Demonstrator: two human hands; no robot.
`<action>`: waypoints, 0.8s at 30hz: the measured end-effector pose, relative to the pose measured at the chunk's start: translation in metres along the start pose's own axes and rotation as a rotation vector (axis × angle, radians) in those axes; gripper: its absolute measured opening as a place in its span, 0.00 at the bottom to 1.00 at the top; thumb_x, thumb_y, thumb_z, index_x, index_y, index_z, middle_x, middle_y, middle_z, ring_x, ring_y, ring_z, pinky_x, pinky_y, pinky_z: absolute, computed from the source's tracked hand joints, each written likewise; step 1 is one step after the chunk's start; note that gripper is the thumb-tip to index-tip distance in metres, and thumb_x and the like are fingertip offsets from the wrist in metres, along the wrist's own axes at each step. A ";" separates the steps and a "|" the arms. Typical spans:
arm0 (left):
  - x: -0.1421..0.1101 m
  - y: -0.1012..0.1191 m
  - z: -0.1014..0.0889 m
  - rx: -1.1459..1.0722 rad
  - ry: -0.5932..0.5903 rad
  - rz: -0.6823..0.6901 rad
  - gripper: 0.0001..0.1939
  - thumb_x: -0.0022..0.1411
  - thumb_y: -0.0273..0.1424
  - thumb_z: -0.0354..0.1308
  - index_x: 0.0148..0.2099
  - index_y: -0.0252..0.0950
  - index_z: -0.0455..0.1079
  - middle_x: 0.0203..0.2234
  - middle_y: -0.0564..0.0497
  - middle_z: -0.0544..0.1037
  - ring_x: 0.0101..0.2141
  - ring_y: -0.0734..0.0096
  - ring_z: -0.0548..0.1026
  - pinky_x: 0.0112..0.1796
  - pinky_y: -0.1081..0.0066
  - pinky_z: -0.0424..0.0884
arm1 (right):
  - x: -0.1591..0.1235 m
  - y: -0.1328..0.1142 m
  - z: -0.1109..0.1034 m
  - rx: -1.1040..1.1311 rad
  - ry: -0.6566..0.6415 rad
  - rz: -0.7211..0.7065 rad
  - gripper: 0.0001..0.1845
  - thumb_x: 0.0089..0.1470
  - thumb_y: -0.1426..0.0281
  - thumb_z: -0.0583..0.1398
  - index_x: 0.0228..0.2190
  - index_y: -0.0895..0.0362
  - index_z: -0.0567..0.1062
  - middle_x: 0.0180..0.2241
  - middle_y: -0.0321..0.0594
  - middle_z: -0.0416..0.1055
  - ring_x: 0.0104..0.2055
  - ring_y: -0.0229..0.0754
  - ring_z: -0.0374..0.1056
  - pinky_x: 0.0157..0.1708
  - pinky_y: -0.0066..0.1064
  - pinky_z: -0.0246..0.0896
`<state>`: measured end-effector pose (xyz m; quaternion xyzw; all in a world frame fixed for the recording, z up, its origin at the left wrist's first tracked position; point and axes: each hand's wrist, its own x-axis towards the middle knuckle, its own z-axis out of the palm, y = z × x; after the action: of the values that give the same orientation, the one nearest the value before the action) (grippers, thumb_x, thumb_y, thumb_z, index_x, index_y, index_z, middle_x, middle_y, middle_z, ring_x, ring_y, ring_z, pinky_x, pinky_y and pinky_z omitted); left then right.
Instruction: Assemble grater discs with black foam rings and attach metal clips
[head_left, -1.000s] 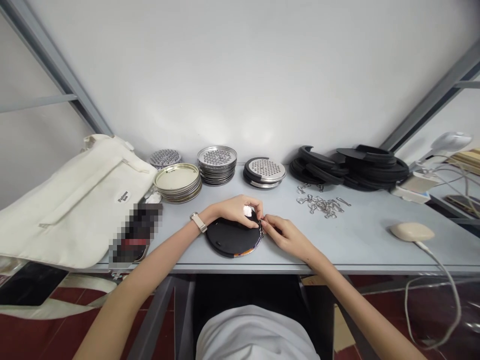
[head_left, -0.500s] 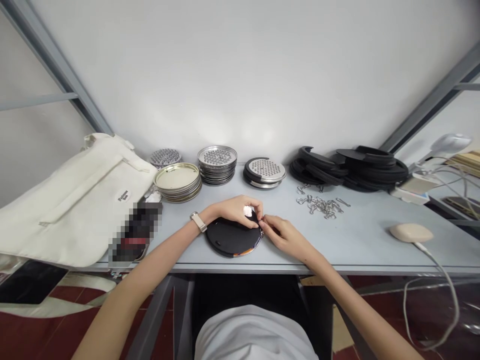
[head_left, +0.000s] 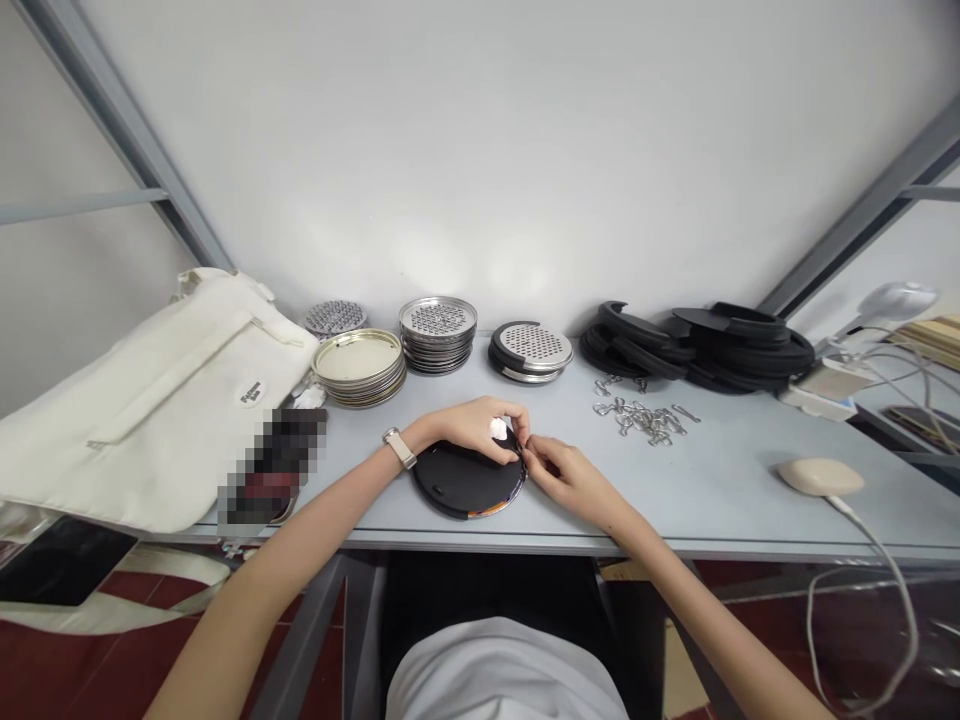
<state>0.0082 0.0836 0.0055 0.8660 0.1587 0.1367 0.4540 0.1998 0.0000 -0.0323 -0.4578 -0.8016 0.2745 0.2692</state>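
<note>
A round black disc-shaped piece [head_left: 461,480] with a shiny, partly coloured rim lies flat near the table's front edge. Over its far right side bends my left hand [head_left: 480,425], thumb and fingers closed on the edge. A bit of white material [head_left: 498,429] shows between that hand's thumb and index finger. From the right, my right hand [head_left: 566,475] pinches at the same spot on the rim, its fingertips nearly meeting those of the left. Whatever small part sits between the right fingertips is hidden. Small metal clips [head_left: 645,420] lie loose beyond the right hand.
Along the wall stand gold-rimmed lids [head_left: 358,357], perforated metal discs [head_left: 437,322], a perforated disc with a black cover [head_left: 534,345] and black round covers [head_left: 735,350]. A white bag [head_left: 165,400] fills the left; a cream corded device [head_left: 821,476] lies right.
The whole view has shifted slightly. Both hands stay at the disc's rim, with only small movements of the right fingertips.
</note>
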 end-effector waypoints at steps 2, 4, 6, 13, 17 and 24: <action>0.000 0.000 0.000 0.021 0.014 0.016 0.13 0.48 0.23 0.61 0.38 0.35 0.68 0.35 0.53 0.75 0.37 0.73 0.71 0.41 0.73 0.66 | 0.001 0.001 0.001 0.003 -0.002 0.018 0.16 0.62 0.64 0.48 0.23 0.55 0.57 0.22 0.31 0.55 0.25 0.35 0.51 0.26 0.28 0.47; 0.000 0.001 0.001 0.039 0.026 0.021 0.13 0.48 0.23 0.61 0.38 0.35 0.68 0.35 0.53 0.75 0.37 0.73 0.71 0.40 0.73 0.66 | 0.001 0.002 0.001 0.013 -0.008 0.035 0.16 0.61 0.63 0.48 0.23 0.55 0.58 0.22 0.31 0.54 0.24 0.35 0.50 0.25 0.28 0.47; 0.000 0.002 0.002 0.051 0.034 0.020 0.13 0.47 0.24 0.61 0.38 0.35 0.68 0.34 0.53 0.75 0.36 0.73 0.71 0.40 0.73 0.66 | 0.001 0.002 0.001 0.024 -0.016 0.047 0.16 0.61 0.62 0.48 0.23 0.55 0.58 0.22 0.31 0.54 0.24 0.34 0.50 0.25 0.28 0.47; 0.000 0.008 0.001 0.154 0.033 0.049 0.14 0.48 0.25 0.62 0.40 0.35 0.67 0.36 0.52 0.75 0.38 0.72 0.71 0.42 0.72 0.66 | 0.001 0.001 0.001 0.037 -0.012 0.057 0.16 0.61 0.62 0.47 0.24 0.56 0.59 0.22 0.30 0.53 0.24 0.34 0.49 0.25 0.28 0.46; -0.005 0.011 -0.007 0.198 0.009 -0.005 0.17 0.48 0.33 0.66 0.40 0.36 0.67 0.37 0.52 0.74 0.38 0.71 0.71 0.41 0.72 0.65 | 0.001 0.000 0.000 0.020 -0.001 0.050 0.16 0.60 0.64 0.48 0.22 0.55 0.57 0.21 0.30 0.53 0.24 0.34 0.50 0.25 0.27 0.46; -0.013 0.005 -0.021 0.196 -0.101 -0.087 0.13 0.49 0.35 0.65 0.34 0.34 0.68 0.29 0.54 0.73 0.31 0.75 0.71 0.34 0.75 0.65 | 0.000 -0.001 0.000 -0.003 0.013 0.032 0.16 0.61 0.64 0.48 0.22 0.55 0.54 0.21 0.30 0.52 0.24 0.34 0.49 0.25 0.27 0.47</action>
<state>-0.0114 0.0914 0.0202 0.9045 0.1856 0.0570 0.3799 0.1992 0.0000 -0.0319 -0.4727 -0.7928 0.2746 0.2695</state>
